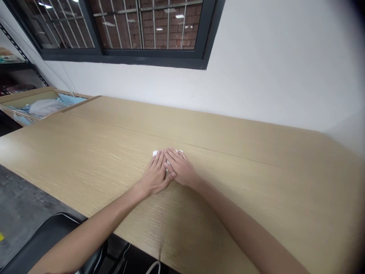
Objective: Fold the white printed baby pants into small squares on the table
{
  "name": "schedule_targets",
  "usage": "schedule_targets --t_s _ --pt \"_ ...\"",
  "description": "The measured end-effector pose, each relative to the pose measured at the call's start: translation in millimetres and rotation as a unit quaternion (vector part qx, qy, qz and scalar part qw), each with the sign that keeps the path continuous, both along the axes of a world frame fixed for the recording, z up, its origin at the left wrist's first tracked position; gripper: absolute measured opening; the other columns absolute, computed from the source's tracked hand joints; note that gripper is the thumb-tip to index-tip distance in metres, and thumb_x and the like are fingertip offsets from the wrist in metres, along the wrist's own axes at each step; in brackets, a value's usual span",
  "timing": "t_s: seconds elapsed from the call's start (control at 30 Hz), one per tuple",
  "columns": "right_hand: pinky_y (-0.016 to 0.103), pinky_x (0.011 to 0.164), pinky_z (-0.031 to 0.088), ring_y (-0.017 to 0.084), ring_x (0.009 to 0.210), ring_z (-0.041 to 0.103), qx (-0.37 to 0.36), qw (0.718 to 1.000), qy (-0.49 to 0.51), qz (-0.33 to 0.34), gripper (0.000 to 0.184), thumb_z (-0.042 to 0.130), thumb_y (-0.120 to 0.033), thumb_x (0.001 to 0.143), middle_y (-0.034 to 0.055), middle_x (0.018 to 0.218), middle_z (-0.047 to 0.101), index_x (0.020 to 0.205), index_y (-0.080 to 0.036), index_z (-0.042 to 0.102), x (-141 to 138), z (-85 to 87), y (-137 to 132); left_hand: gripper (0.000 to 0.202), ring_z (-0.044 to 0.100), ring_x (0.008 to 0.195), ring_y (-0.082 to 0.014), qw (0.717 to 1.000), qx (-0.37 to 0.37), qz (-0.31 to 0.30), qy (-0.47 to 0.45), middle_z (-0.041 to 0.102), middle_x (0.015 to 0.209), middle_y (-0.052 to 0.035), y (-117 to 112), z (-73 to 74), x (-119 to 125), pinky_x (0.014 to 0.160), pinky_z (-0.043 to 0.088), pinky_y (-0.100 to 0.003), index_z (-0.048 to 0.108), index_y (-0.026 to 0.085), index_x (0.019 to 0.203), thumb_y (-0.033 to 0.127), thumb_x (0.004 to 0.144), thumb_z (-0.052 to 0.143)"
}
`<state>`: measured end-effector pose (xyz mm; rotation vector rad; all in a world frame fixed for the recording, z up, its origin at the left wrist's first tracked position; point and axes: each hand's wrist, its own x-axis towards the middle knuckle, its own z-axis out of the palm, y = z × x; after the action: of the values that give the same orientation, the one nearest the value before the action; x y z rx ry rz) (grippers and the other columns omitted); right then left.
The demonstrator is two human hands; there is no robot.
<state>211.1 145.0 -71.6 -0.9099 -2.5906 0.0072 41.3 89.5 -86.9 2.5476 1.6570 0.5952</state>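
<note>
My left hand (155,176) and right hand (180,169) flat, fingers straight and spread, pressing small white folded piece (155,153), pale grained wooden table (242,190)

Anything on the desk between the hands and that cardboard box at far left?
No. In the head view, only bare wooden table lies between the hands, pressed flat on a white folded item, and the cardboard box.

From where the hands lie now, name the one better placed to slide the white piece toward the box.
Left, probably. Both hands, left hand and right hand, press flat on the white piece, but the box sits far off on the left hand's side of the table.
</note>
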Motion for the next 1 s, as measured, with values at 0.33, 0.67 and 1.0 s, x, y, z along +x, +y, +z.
schedule_targets --t_s 0.33,0.67,1.0 --pt "0.053 0.122 0.027 0.029 0.152 0.023 -0.034 0.999 0.003 -0.019 0.065 0.032 -0.047 0.106 0.0201 0.162 0.029 0.158 -0.008 0.026 28.8 -4.4 3.1 0.095 0.008 0.153 -0.0401 0.996 -0.04 0.074 0.023 0.011 0.162 -0.0329 0.3 -0.2 -11.9 0.123 0.023 -0.059 0.014 -0.005 0.154 0.069 0.097 0.028" --pt "0.058 0.119 0.031 0.034 0.149 0.032 -0.044 0.996 0.039 0.073 0.08 0.056 -0.057 0.094 0.0216 0.159 0.036 0.156 -0.012 0.03 45.7 6.0 5.7 0.091 0.04 0.144 -0.0382 0.999 0.025 -0.038 0.004 0.045 0.152 -0.0233 7.8 20.4 -30.4 0.115 0.037 -0.059 0.027 0.012 0.153 0.07 0.088 0.053" --pt "0.051 0.105 0.046 0.03 0.123 0.06 -0.11 0.983 0.143 0.025 0.038 0.048 -0.019 0.093 0.0162 0.133 0.064 0.131 -0.018 0.056 43.8 12.6 18.0 0.033 0.06 0.121 -0.0277 0.991 0.048 -0.026 -0.12 0.067 0.124 -0.0127 22.2 23.8 -34.5 0.106 0.045 -0.052 0.056 0.018 0.123 0.018 0.092 0.045"
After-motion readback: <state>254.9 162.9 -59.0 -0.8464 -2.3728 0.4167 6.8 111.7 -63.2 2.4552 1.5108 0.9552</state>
